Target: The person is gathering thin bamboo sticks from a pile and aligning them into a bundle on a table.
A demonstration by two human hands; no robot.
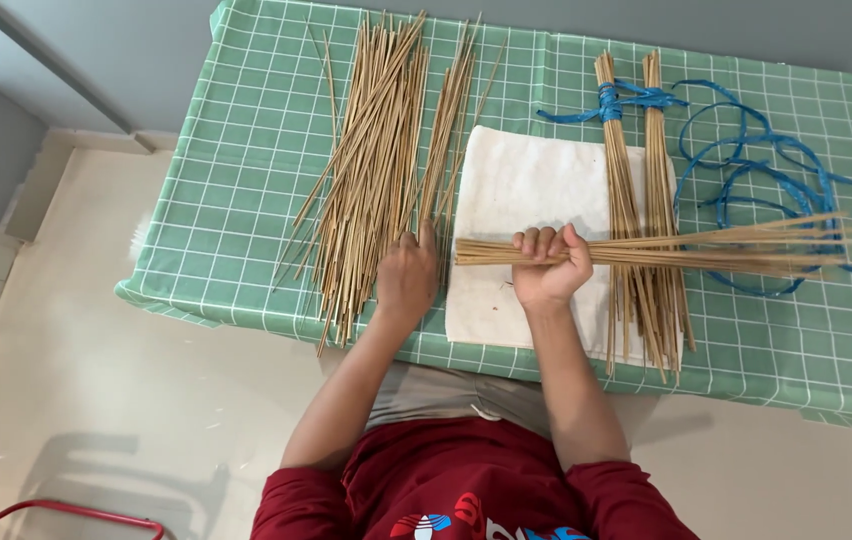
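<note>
While the right hand [549,268] clenches a horizontal stick bundle [666,250] pointing to 3 o'clock, the left hand [407,278] rests flat, apparently empty, on the loose stick pile [371,170]; one tied bundle [618,190] lies finished.

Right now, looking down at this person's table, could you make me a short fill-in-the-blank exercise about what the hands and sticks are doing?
1. The right hand grips a bunch of thin sticks that lies ____ across the table.
2. The left hand rests on the loose pile of sticks, on a checked tablecloth coloured ____.
3. The tied bundle is bound with ____ string.

Missing words: sideways; green; blue
</note>
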